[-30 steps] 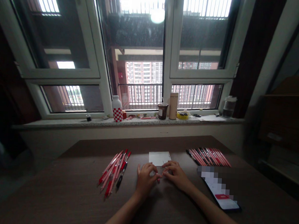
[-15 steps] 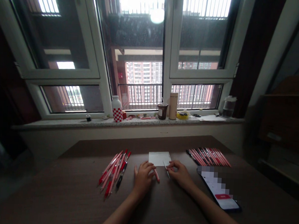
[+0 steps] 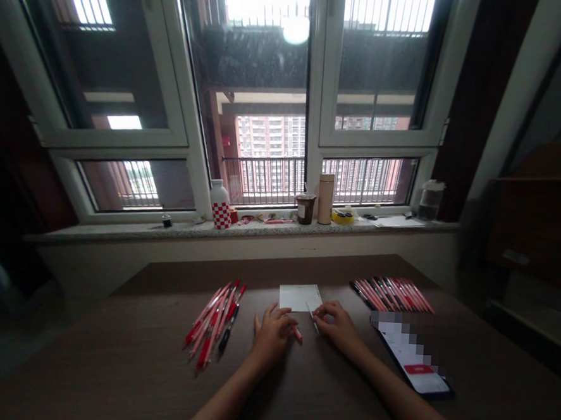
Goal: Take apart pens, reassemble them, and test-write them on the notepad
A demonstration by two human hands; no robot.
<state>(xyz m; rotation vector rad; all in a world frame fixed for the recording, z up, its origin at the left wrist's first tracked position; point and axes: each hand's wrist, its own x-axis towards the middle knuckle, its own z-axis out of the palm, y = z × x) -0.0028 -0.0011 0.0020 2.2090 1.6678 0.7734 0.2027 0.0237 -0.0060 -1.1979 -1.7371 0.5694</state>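
Compared with one second earlier, the hands had separated at the lower centre of the frame, so two pieces were presumably being handled individually. The left hand (image 3: 273,333) was palm down, fingers curled over a pink pen (image 3: 298,334); a firm grip could not be confirmed. The right hand (image 3: 337,324), angled inward, pinched a thin rod (image 3: 309,309) near the white paper (image 3: 294,297).

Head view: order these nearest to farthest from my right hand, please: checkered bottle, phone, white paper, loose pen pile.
1. White paper: just beyond the right hand's fingertips.
2. Phone: to its right.
3. Loose pen pile: left, past the left hand.
4. Checkered bottle: on the windowsill.
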